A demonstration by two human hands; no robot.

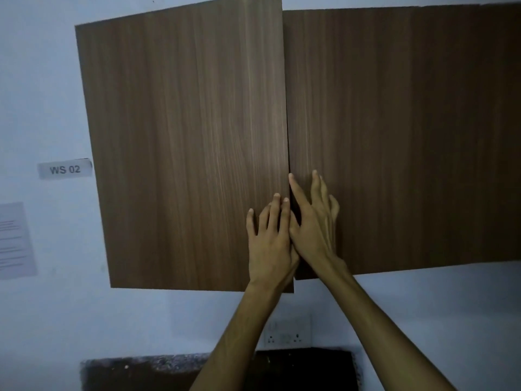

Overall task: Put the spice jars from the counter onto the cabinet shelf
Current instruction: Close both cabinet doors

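A wall cabinet with two brown wood-grain doors fills the view. The left door [183, 142] stands slightly ajar, its right edge proud of the right door [408, 136]. My left hand [269, 241] lies flat on the left door near its lower right corner, fingers spread. My right hand [313, 221] rests beside it on the seam, its fingertips at the left door's edge. Neither hand holds anything. No spice jars are in view, and the doors hide the shelf.
A "WS 02" label [65, 169] and a printed sheet [15, 239] hang on the pale wall at left. Below the cabinet are a white socket plate [286, 333] and a dark speckled counter [146, 371].
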